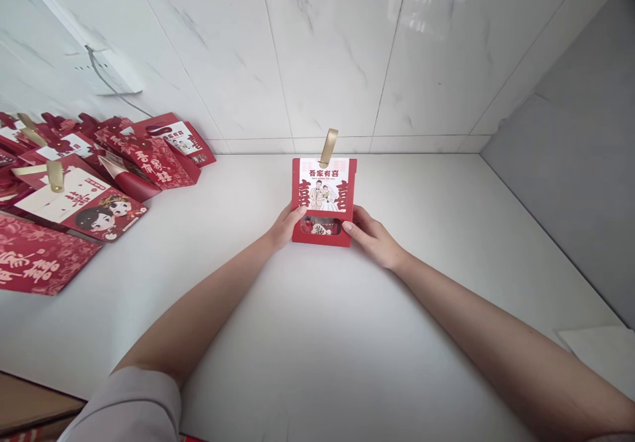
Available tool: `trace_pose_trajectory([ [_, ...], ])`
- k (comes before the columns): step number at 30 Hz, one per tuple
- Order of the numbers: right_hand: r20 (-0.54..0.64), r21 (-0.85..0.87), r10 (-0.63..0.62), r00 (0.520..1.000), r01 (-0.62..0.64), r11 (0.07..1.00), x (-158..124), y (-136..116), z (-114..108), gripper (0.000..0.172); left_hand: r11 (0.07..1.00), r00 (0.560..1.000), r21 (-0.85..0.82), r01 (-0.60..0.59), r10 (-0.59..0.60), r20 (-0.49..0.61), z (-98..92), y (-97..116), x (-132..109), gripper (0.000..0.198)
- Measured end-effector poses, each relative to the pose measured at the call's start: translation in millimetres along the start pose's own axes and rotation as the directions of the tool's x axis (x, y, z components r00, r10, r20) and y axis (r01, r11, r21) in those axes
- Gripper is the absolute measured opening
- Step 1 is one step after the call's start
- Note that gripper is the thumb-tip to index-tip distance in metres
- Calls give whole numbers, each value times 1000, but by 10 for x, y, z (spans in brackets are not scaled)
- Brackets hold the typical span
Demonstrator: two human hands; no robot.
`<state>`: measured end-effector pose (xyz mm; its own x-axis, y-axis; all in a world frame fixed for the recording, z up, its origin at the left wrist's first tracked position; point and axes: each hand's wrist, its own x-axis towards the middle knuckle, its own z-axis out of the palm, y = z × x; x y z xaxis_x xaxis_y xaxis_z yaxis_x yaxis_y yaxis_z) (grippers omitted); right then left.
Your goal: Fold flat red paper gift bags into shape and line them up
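Observation:
A red gift box (323, 237) with a gold ribbon handle (329, 147) stands upright on the white table, between my hands. Its white front label carries red characters and a drawn couple, and a small window below shows part of the contents. My left hand (289, 225) grips the box's left side, thumb on the front edge. On the opposite side my right hand (373, 235) holds it, with its thumb by the window. The other fingers of both hands are partly hidden at the sides and behind the box.
Several red gift boxes and bags (153, 157) are crowded at the left of the white table (238, 376). A marbled tile wall (332, 51) rises behind, with a socket and cable (106, 71) at upper left. A grey panel (570, 131) borders the right side.

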<state>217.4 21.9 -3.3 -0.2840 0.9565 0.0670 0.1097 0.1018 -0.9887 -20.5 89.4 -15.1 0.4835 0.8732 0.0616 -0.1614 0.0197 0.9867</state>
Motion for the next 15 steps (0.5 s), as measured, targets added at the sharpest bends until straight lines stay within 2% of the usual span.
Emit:
trace_pose_trajectory([
  [7, 5, 4, -4, 1000, 4, 1000, -2, -7, 2, 56, 1000, 1000, 9, 3, -3, 18, 61, 68, -3, 71],
  [15, 3, 0, 1, 1000, -1, 1000, -5, 1, -7, 57, 1000, 1000, 0, 12, -12, -6, 43, 64, -14, 70],
])
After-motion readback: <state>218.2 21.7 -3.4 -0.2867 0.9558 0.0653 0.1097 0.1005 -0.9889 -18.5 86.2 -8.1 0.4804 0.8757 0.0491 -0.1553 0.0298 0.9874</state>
